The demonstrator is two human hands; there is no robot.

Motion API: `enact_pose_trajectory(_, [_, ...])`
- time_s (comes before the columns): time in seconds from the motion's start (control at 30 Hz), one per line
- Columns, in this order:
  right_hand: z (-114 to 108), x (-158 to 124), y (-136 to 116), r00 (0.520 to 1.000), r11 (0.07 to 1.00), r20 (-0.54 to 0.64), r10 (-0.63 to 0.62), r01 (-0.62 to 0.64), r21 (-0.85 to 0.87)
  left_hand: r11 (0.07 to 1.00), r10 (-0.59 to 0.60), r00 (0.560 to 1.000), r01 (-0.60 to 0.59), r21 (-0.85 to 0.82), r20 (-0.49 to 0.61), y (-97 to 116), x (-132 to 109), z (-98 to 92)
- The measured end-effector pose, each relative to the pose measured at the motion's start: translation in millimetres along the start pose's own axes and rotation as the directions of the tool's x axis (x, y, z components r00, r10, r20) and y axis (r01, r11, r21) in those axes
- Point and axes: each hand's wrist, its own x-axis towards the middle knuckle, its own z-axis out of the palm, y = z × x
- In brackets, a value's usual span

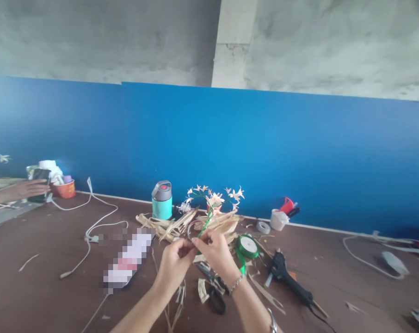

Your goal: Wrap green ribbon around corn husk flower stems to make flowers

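Observation:
Near the middle of the table, my left hand (178, 261) and my right hand (214, 249) meet with their fingertips pinched together. Between them rises the green stem (206, 223) of an artificial flower spray, whose pale blossoms (215, 200) fan out above on thin green branches. Both hands are closed on the lower stem, though its very end is hidden by the fingers. Below my right wrist lie black-handled scissors (216, 298). A roll of green ribbon (247, 246) sits just right of my right hand. Dry husk strips (226, 223) are heaped behind the hands.
A black glue gun (289, 277) lies to the right, its cord trailing forward. A turquoise flask (162, 203), a tape roll (263, 227) and a white cup (279, 219) stand by the blue partition (265, 148). White cables (91, 226) cross the left side. Another person's hand (29, 188) reaches in far left.

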Motion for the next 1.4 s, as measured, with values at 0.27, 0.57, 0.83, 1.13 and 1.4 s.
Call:
enact_pose_trajectory(0.27, [-13, 1, 3, 0.978, 0.995, 0.208, 0.002, -0.024, 0.099, 0.995, -0.086, 0.995, 0.089, -0.041, 0.057, 0, -1, 0.0])
enact_pose_trajectory(0.57, [-22, 4, 3, 0.984, 0.924, 0.175, 0.016, -0.081, 0.374, 0.991, -0.126, 0.988, 0.130, -0.036, 0.089, -6, 0, 1.0])
enact_pose_trajectory(0.83, [-14, 7, 8, 0.997, 0.938, -0.027, 0.067, -0.054, 0.342, 0.996, -0.033, 0.997, 0.028, 0.088, 0.063, -8, -1, 2.8])
enact_pose_trajectory(1.13, [1, 4, 7, 0.975, 0.932, -0.189, 0.114, -0.039, 0.361, 0.957, 0.111, 0.994, -0.108, 0.269, 0.006, -16, -4, 0.5])
enact_pose_trajectory(1.4, [7, 3, 6, 0.966, 0.892, -0.211, 0.151, -0.041, 0.451, 0.997, 0.061, 0.997, -0.059, 0.046, -0.053, -13, -6, -1.2])
